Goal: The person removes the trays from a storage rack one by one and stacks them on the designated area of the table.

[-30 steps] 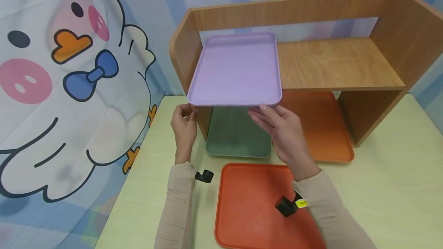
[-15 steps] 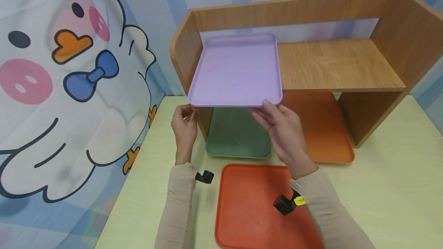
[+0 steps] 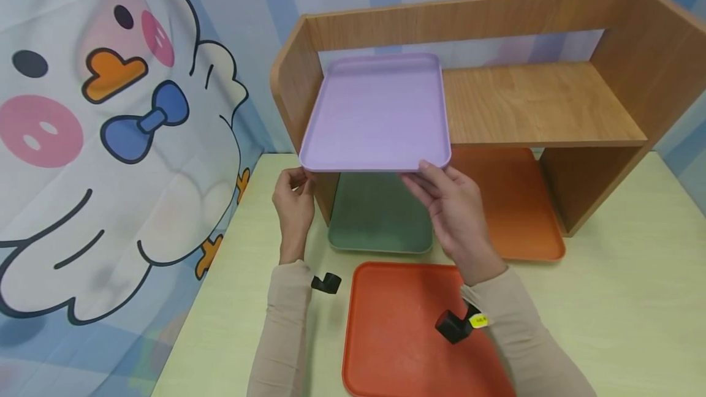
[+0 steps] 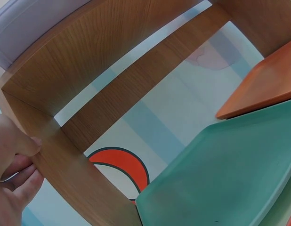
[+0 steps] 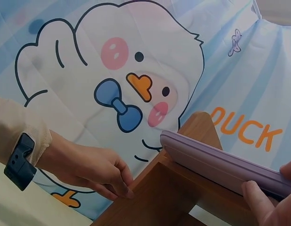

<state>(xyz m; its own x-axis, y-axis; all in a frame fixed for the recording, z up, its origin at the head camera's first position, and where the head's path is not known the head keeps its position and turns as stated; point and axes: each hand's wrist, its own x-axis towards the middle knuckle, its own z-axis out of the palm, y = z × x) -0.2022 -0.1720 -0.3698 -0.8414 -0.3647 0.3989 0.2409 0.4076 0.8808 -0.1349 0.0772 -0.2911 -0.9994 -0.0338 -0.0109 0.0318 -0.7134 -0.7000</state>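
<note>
While my right hand (image 3: 458, 219) is pinching the purple tray (image 3: 377, 112), my left hand (image 3: 294, 204) is pinching the shelf (image 3: 543, 103) edge. The tray's front is overhanging; rightward, bare board is stretching.

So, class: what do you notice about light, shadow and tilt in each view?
Head view: bright, with a soft shadow across part of the red tray and the green tray darker beneath the shelf; left wrist view: dimmer and tilted, the shelf running slantwise; right wrist view: also dim and tilted, no strong glare on the purple tray.
</note>
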